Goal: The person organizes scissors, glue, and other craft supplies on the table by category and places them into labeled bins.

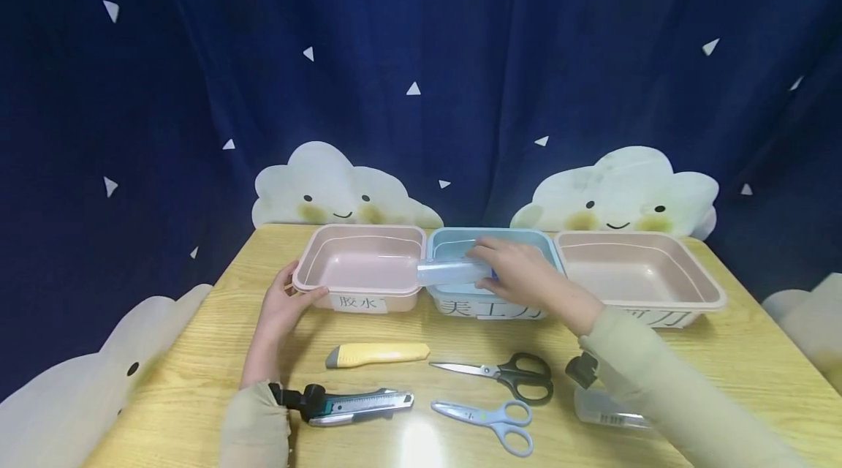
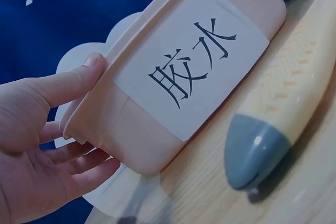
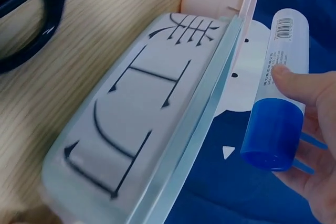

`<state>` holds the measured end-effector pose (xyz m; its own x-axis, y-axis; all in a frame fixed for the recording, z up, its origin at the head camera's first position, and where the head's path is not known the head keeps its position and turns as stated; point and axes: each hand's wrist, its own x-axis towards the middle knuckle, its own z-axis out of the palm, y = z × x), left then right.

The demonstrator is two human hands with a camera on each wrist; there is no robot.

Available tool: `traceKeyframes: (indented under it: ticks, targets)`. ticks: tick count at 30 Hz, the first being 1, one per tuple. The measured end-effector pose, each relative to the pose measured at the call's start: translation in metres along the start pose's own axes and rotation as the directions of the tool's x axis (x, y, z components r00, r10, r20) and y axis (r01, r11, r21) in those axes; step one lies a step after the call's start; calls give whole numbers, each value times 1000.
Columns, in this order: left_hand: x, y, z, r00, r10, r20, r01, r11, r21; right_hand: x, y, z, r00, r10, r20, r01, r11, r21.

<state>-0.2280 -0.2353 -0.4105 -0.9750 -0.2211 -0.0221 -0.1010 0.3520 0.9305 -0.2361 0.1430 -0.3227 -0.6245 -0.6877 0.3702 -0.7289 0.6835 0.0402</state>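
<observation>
My left hand (image 1: 279, 311) grips the left end of a pink plastic bin (image 2: 136, 142), its thumb on the rim and the fingers below it. My right hand (image 1: 520, 270) holds a clear glue bottle (image 3: 286, 51) with a blue cap. In the head view the bottle lies roughly sideways over the blue bin (image 1: 487, 232), its far end close to the pink bin's right rim. The right wrist view has the thumb on the bottle's printed side, with the other fingers partly hidden behind it. Both bins carry white paper labels with black characters.
A second pink bin (image 1: 707, 292) stands at the right. On the wooden table in front lie a yellow utility knife (image 1: 381, 354), a teal and silver cutter (image 1: 368, 404), black-handled scissors (image 1: 526, 379), blue scissors (image 1: 490, 420) and another clear bottle (image 1: 605, 409) beside the right sleeve.
</observation>
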Motion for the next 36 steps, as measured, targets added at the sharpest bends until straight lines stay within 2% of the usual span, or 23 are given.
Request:
traceKeyframes:
  ticks: [10, 18, 31, 36]
  targets:
    - [-3, -3, 5, 1000, -26, -13, 26, 1000, 0, 31, -14, 16, 1000, 26, -13, -25, 999, 42]
    - [-3, -1, 4, 1000, -18, -13, 18, 1000, 7, 58, -27, 31, 999, 30, -25, -28, 996, 79]
    - [-5, -1, 2, 1000, -12, -17, 12, 1000, -5, 92, -48, 59, 995, 67, 72, -77, 987, 140]
    - [-4, -1, 2, 1000, 2, -15, -2, 1000, -12, 105, -52, 66, 997, 49, 52, -58, 982, 181]
